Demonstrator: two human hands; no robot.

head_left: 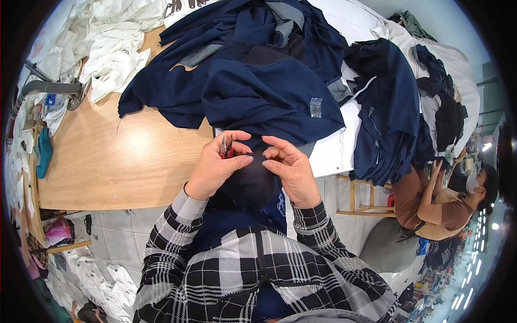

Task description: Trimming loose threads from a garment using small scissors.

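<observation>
As seen from above, gripped within the curled left hand: small red-handled snips, with blades pointing to the far side. Just to the right, apart from the left hand by a narrow gap and turned toward it: the right hand, with thumb and fingers bent. Between and below both hands, at the near side of the table: dark cloth; whether pinched in any fingertips, cannot tell. Just beyond the hands, on the far side: a large heap of navy cloth, with a small clear patch toward its right. Under the heap: a wooden table at left and a white surface at right. Far left: white garments. Farther right: another navy pile, with a person in brown near it.
</observation>
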